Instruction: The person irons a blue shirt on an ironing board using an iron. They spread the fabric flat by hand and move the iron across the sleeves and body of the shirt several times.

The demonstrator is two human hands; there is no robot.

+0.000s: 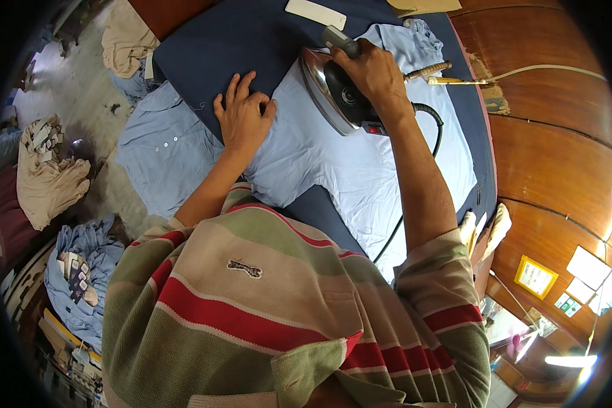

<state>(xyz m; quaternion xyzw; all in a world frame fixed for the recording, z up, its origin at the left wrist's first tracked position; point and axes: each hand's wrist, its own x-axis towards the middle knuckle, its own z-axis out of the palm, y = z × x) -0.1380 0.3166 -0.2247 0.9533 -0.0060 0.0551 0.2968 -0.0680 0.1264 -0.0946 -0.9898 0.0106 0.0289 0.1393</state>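
Note:
A light blue shirt [381, 166] is spread over the dark blue cloth of the ironing table [231, 41]. My right hand [374, 75] is wrapped round the handle of an electric iron [330, 92], whose metal soleplate is on or just above the shirt; the small gap, if any, cannot be told. At the shirt's left edge is my left hand [245, 115]. Its thumb and forefinger meet there in a pinch, while the other fingers stretch out over the dark cloth. Creases run through the shirt's lower part.
The iron's black cord [438, 129] loops right of my right forearm. Another blue shirt [163, 149] hangs at the table's left side. Beige clothes [51, 170] and a blue garment heap [81, 272] lie further left. A wooden wall [551, 149] bounds the right.

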